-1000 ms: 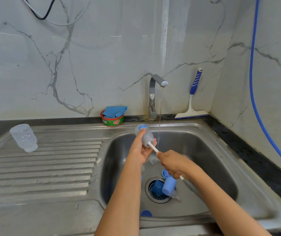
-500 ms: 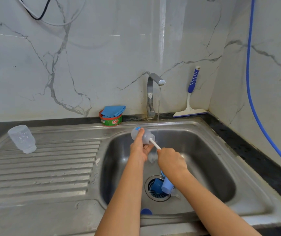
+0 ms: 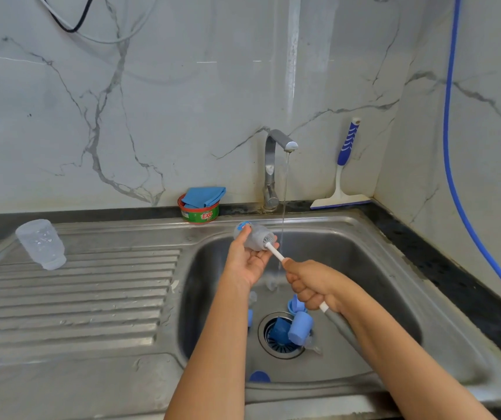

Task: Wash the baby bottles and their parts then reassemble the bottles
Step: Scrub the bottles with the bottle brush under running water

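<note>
Bottle [image 3: 253, 237] above the sink [image 3: 379, 268] beside the tap [image 3: 272, 165] stream, left hand [image 3: 244, 263] fingers curled round it, long axis tilted, mouth pointing right, right hand [image 3: 311, 283] fisted on brush handle [image 3: 275, 253] entering it, blue caps [image 3: 299, 328] on drain [image 3: 276, 348] below, second bottle [image 3: 41, 244] on drainboard [image 3: 91, 298]

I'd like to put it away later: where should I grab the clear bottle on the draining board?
Probably round the wide body of the clear bottle, coming from above or the front. It seems to stand mouth down on the draining board, so the narrow neck sits low against the ridges, and nothing stands close beside it.
</note>
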Motion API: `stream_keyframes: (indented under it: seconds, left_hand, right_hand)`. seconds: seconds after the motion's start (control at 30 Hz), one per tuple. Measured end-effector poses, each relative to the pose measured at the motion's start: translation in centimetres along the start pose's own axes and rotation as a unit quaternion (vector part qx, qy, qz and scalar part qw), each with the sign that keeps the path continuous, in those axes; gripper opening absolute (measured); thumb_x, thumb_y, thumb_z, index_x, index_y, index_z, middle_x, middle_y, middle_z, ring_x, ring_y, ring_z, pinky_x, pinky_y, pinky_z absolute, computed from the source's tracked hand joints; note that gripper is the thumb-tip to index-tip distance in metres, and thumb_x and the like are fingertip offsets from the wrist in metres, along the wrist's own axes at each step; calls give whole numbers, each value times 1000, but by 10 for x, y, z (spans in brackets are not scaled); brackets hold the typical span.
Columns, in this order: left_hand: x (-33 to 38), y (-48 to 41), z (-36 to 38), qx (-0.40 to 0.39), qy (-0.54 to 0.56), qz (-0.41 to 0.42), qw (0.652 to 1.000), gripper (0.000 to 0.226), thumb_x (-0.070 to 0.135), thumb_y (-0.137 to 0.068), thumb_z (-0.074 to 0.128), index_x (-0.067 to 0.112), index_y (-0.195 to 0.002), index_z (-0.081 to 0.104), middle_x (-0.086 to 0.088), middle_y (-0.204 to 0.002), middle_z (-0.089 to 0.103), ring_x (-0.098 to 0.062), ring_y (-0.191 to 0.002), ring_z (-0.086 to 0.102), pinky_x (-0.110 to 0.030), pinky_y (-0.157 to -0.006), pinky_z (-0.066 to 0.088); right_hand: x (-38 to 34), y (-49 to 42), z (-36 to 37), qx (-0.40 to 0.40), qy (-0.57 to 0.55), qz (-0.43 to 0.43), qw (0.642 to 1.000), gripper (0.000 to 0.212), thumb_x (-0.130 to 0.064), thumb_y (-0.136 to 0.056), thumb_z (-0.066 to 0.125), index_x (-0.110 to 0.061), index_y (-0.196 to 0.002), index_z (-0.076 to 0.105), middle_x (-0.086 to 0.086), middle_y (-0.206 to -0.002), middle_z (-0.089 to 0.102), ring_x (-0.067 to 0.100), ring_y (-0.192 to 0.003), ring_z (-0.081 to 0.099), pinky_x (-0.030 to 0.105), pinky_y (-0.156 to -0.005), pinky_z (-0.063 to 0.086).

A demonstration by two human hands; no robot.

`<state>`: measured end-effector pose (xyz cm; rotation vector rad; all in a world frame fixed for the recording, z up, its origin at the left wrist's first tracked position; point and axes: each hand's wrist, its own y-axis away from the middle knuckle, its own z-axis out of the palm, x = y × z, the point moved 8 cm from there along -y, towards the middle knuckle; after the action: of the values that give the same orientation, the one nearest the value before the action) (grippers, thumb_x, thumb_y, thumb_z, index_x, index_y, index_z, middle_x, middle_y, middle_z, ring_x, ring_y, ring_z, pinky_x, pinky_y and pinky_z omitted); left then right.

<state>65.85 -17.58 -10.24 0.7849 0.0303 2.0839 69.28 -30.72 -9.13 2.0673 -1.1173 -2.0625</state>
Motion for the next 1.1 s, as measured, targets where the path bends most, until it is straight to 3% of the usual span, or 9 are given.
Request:
stream_keyframes:
  seconds: [0.07, 0.2, 0.33, 0.5, 0.63, 0.77, 0.87, 1.0, 1.1]
  left_hand:
    - [3, 1, 6, -18, 10, 25, 999, 36, 23, -92, 63, -1, -115, 53, -22, -105, 62, -32, -92, 64, -49, -89, 52]
    - [3, 1, 11, -36, 8, 52, 998, 40, 25, -94, 59, 2, -125, 48, -20, -108, 63, -28, -92, 65, -44, -88, 52]
    - [6, 1, 16, -59, 32, 65, 996, 48, 29, -93, 58, 3, -131, 46, -19, -115, 62, -27, -98, 65, -42, -90, 53]
    - [9, 5, 19, -71, 0, 31, 997, 66, 41, -79, 68, 1, -129, 51, -19, -105, 67, -24, -84, 70, -36, -75, 60]
    - [12, 5, 5, -13, -69, 10, 997, 59, 41, -81, 71, 3, -123, 56, -16, -97, 69, -22, -77, 69, -31, -59, 59]
    - [11, 3, -6, 40, -200, 38, 978, 54, 32, -80, 76, 2, -120, 57, -19, -104, 70, -25, -83, 70, -33, -62, 60]
    - [9, 3, -7, 71, -211, 63, 973, 50, 28, -78, 78, 1, -115, 58, -19, -105, 69, -28, -87, 70, -36, -64, 61]
    - [9, 5, -16, 151, -170, 104, 968, 46, 32, -76, 80, 4, -101, 56, -17, -100, 67, -29, -86, 70, -37, -63, 61]
    - [10, 2, -24, 173, -153, 84, 969, 58, 48, -74, 77, 5, -106, 55, -13, -98, 66, -21, -77, 69, -28, -56, 59]
  right_hand:
    - [0, 3, 9, -65, -128, 32, 989, 48, -41, -102, 35, -20, -59, 32, -9, -41, 24, 2, -28, 17, 10, -27, 12]
    - [-4, 11, 28, -151, -340, 87, 924, 50, -37, -100, 39, -17, -54, 36, -7, -37, 26, 3, -22, 23, 11, -22, 15]
    - [-9, 9, 40, -163, -373, 66, 911, 52, -38, -101, 39, -17, -53, 37, -7, -37, 26, 3, -22, 23, 11, -21, 15]
    - [-11, 13, 24, -98, -149, -6, 984, 49, -44, -101, 34, -21, -58, 31, -9, -45, 21, 1, -30, 15, 11, -27, 10]
    - [-11, 18, 3, -17, 98, -10, 995, 44, -44, -100, 35, -19, -63, 35, -6, -47, 26, 6, -35, 18, 13, -33, 15]
    - [-17, 20, -11, 111, 351, -27, 929, 38, -37, -101, 32, -12, -74, 44, 1, -62, 39, 15, -48, 38, 24, -44, 32]
    - [-21, 18, -14, 218, 427, -37, 877, 34, -33, -101, 32, -10, -99, 57, 6, -86, 55, 24, -80, 56, 31, -67, 44]
    - [-31, 29, 1, 292, 541, -78, 785, 36, -31, -104, 29, -12, -115, 58, 6, -109, 62, 26, -100, 62, 30, -65, 40]
    - [-34, 24, 3, 283, 535, -107, 788, 40, -35, -103, 28, -10, -102, 60, 9, -100, 63, 28, -91, 62, 31, -63, 40]
